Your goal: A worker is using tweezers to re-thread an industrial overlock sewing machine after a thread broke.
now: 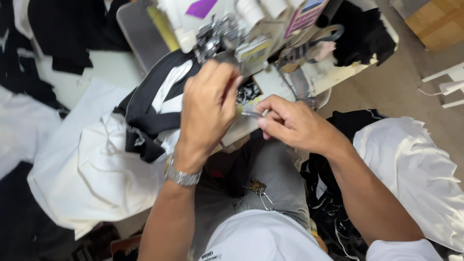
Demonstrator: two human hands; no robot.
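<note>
Tweezers (252,114), thin and metal, sit pinched between the thumb and fingertips of your right hand (290,126), their tips pointing left toward the needle area of the overlock sewing machine (227,36). Your left hand (209,107) is raised just beside them, its fingers bunched and reaching up to the machine's metal presser and looper parts (215,36); whether it grips a thread there, I cannot tell, as any thread is too fine to see. By my reading, you are partway through a threading or adjusting job at the head of the machine: the tool is in hand and brought close, but it has not reached the metal parts, and no fabric is being fed. The black-and-white garment (154,104) lies bunched on the machine bed to the left, under your left wrist with its metal watch (182,176). White fabric (96,169) is heaped further left, and more white cloth (411,164) lies to your right.
</note>
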